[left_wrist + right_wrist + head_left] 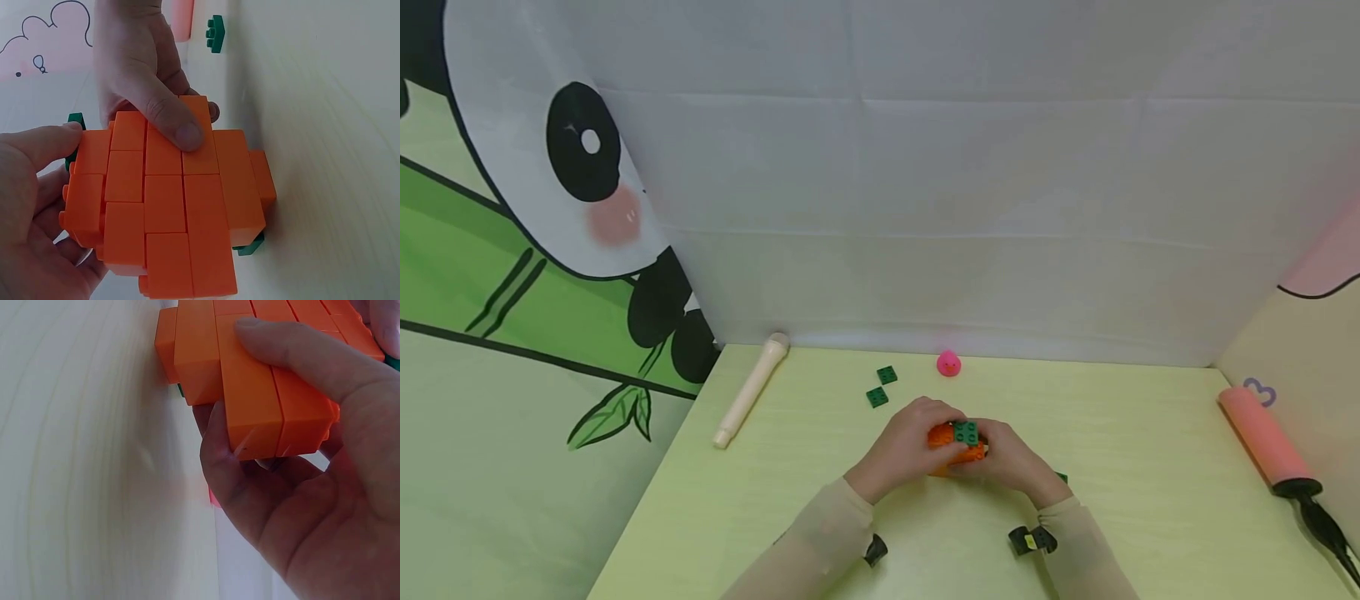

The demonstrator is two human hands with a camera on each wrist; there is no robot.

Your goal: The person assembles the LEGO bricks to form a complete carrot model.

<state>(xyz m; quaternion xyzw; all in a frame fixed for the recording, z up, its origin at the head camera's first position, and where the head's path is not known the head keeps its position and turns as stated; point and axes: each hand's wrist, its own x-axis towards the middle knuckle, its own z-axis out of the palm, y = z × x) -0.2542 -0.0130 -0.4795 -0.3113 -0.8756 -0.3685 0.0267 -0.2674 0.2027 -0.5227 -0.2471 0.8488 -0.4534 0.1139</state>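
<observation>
An orange toy-block build [165, 206], stacked from several rectangular bricks in stepped columns, is held between both hands over the table. My right hand [1011, 458] grips one side of it, the thumb [281, 344] lying across the orange face and the other fingers bent behind. On the opposite side is my left hand [910, 437], fingers curled behind the build and thumb [56, 137] against a green brick [966, 432] at its top. Another bit of green brick [250, 245] shows from behind the lower part of the build.
Two loose green bricks [877, 397] lie left of the hands. A pink rubber duck [949, 363] sits at the back edge. One green brick [215, 34] is beside the right forearm. A pale rolling pin-like stick [751, 392] lies left, a pink pump [1266, 437] right.
</observation>
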